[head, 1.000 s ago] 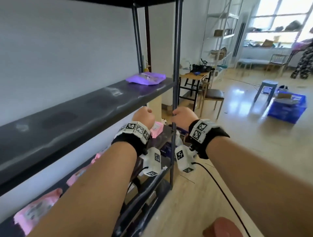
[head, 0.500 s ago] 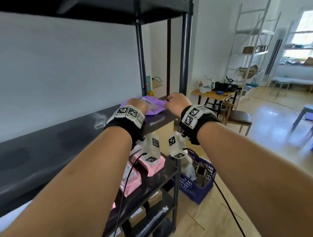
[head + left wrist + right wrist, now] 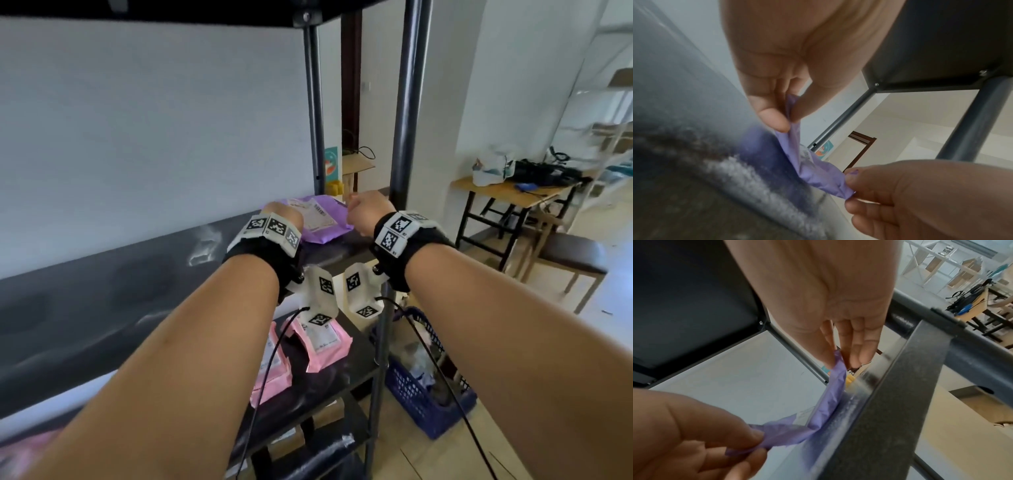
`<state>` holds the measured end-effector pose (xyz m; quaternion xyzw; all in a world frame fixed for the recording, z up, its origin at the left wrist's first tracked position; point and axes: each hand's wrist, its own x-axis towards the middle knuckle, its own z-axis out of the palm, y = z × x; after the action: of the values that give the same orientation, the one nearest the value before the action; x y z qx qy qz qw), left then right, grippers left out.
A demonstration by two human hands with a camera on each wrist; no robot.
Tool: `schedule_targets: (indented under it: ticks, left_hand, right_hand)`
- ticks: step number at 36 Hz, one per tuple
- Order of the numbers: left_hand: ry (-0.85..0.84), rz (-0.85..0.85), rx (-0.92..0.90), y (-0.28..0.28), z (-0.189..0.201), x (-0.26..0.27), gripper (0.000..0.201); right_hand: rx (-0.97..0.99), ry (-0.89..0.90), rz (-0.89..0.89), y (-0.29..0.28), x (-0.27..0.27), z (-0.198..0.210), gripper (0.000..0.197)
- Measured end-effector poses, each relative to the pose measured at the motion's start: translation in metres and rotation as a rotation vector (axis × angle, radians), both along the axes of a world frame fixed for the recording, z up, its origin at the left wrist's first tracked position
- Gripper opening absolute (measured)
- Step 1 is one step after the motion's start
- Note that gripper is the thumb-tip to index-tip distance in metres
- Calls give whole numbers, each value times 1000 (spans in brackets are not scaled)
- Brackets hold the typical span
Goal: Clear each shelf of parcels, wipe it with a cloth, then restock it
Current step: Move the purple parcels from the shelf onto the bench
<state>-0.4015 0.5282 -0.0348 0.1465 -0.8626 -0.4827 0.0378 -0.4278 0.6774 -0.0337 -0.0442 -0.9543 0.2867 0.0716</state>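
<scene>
Purple parcel point(image 3: 317, 219) at far right end of dark shelf point(image 3: 102, 291), flat side down, white label up. Long axis roughly left-right along shelf; exact heading hard to tell.

Left hand point(image 3: 284, 214) pinches near-left corner of parcel between thumb and fingers point(image 3: 774, 120). Right hand point(image 3: 368, 210) pinches right corner, beside front upright post point(image 3: 406, 137). Corners lifted, plastic bunched between both grips.

Lower shelf: pink parcels point(image 3: 325, 342). Blue basket point(image 3: 428, 401) on floor, right of rack.
</scene>
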Motion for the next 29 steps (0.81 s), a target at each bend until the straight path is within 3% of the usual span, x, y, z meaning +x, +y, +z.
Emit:
schedule_targets:
  ticks: [1,3,8,11,16,25,29]
  left_hand:
    - [25,-12,-40,-3,-1,0,37]
    - [76,38,47,-3,4,5,35]
    - [202,51,-111,-22,12,25,31]
    - [280,96,-192,-37,22,53,20]
    - [362,206,-202,-78,32,102,20]
    - [387,367,-214,-185,28,239,13]
    - [382,436,-190,-236,18,317,15]
  right_hand:
    - [-9,6,8,-1,-1,0,25]
    - [-79,16,8,-3,-1,0,20]
    - [-226,56,29,-17,9,4,11]
    - [-279,58,141,-35,29,14,12]
    - [-354,93,230,-76,71,29,18]
    - [-354,90,396,-188,181,29,11]
    - [-394,82,416,-248,240,15,18]
